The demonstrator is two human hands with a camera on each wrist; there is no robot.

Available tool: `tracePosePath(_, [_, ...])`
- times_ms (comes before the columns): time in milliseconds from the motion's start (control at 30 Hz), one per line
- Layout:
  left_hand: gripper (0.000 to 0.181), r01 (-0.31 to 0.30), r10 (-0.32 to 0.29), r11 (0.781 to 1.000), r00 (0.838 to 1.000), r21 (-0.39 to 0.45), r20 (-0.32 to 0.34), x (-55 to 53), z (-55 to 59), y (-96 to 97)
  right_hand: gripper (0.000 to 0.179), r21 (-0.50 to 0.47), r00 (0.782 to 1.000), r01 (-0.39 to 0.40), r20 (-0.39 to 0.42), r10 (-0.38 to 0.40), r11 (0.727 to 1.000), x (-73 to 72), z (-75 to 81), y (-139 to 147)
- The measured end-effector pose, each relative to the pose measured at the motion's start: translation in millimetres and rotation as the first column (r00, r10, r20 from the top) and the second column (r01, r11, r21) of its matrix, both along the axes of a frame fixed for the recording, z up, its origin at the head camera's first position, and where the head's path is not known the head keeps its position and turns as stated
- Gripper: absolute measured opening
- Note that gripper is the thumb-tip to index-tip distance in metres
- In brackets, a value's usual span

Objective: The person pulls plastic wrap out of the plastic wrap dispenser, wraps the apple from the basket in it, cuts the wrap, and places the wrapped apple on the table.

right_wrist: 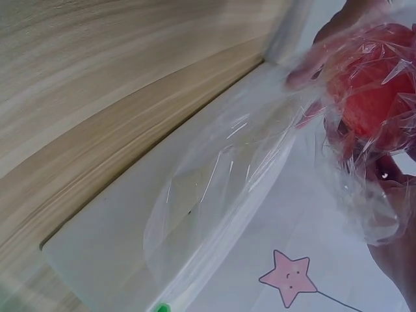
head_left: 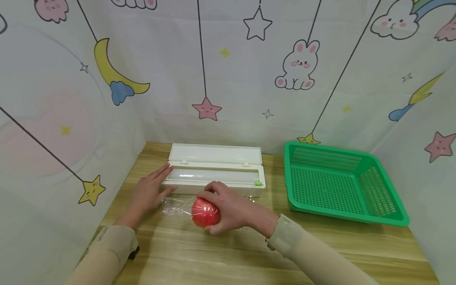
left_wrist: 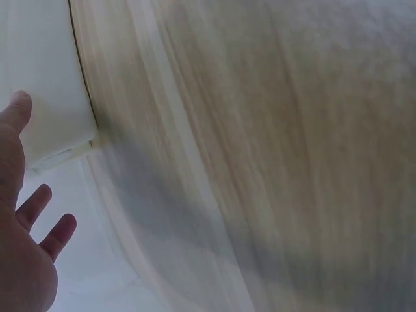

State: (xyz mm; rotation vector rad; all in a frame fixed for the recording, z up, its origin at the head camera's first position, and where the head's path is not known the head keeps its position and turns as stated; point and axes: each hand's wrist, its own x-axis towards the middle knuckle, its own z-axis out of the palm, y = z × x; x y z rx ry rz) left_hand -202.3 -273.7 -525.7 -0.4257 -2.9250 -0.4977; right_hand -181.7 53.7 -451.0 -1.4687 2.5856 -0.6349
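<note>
My right hand (head_left: pixel 231 208) grips a red apple (head_left: pixel 204 213) from above, with the thumb and fingers round its sides. Clear cling film (right_wrist: pixel 224 175) wraps the apple and stretches off it in creases toward a white cling film box (head_left: pixel 210 190). The box stands with its lid (head_left: pixel 215 154) raised, and a film roll (head_left: pixel 213 175) lies inside. My left hand (head_left: pixel 147 194) rests against the box's left end, fingers on the upper edge and thumb at the front. In the left wrist view, the left fingers (left_wrist: pixel 58 237) spread beside the box corner.
A green plastic basket (head_left: pixel 342 215) with mesh walls stands on the wooden table (head_left: pixel 171 253) to the right. A green cutter slider (head_left: pixel 258 183) sits at the right end of the box. White printed cloth (head_left: pixel 242 79) hangs close behind the box and along both sides.
</note>
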Motion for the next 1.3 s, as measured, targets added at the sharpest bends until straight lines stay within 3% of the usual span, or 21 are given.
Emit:
tracePosePath(267, [0.077, -0.038, 0.032, 0.995, 0.997, 0.091, 0.070, 4.6, 0.6, 6.4, 0.078, -0.011, 0.993, 0.032, 0.117, -0.031, 0.999, 0.9, 3.9, 0])
tracePosePath(533, [0.076, -0.050, 0.044, 0.991, 0.998, 0.127, 0.046, 7.9, 3.1, 14.2, 0.077, -0.016, 0.980, 0.032, 0.195, -0.028, 0.999, 3.1, 3.2, 0])
tracePosePath(967, [0.077, -0.038, 0.036, 0.992, 0.999, 0.119, 0.025, 3.1, -3.2, 12.9, 0.078, -0.026, 0.976, 0.026, 0.216, -0.019, 0.999, 3.8, -5.8, -4])
tracePosePath(1300, [0.077, -0.034, 0.033, 0.994, 0.999, 0.107, 0.006, 2.3, -2.8, 14.8, 0.079, 0.043, 0.978, 0.016, 0.209, -0.025, 0.999, 5.1, -7.3, -5])
